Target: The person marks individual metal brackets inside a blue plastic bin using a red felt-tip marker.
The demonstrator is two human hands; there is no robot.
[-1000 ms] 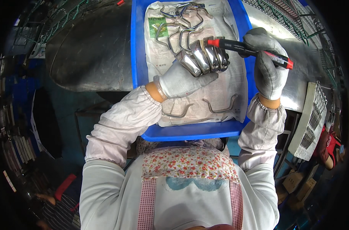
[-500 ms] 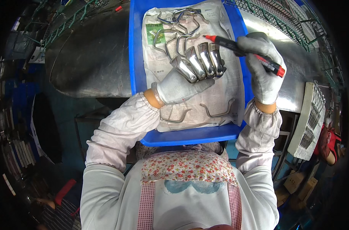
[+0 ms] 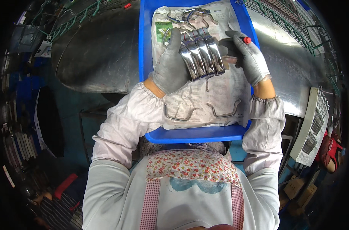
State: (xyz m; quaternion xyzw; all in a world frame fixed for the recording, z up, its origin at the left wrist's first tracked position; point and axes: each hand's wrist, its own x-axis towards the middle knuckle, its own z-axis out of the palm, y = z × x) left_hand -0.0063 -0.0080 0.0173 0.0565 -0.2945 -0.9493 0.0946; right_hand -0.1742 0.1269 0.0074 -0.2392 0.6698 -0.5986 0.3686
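Note:
Several shiny, bent chrome metal pieces (image 3: 202, 57) lie side by side in my left hand (image 3: 172, 66), which is gloved in grey and white and closed around their left side. Small reddish spots show near their upper ends. My right hand (image 3: 252, 63), also gloved, is at the right side of the row, its fingertips close to or touching the last piece. It holds a marker, of which only the red end (image 3: 246, 40) shows above the fingers; the rest is hidden. Beneath both hands is a blue tray (image 3: 197, 135) lined with printed newspaper (image 3: 224, 90).
Loose bent metal rods (image 3: 226, 111) lie on the paper near the tray's front, and more are heaped at its far end (image 3: 191, 17). A metal tabletop (image 3: 95, 57) extends on both sides. Green wire racks (image 3: 285, 23) stand behind. At right is a white rack of thin parts (image 3: 310, 126).
The marker's red tip pointed left over the pieces; now it is turned into my right hand, which has moved down-left to the pieces. My left hand has turned the row more upright.

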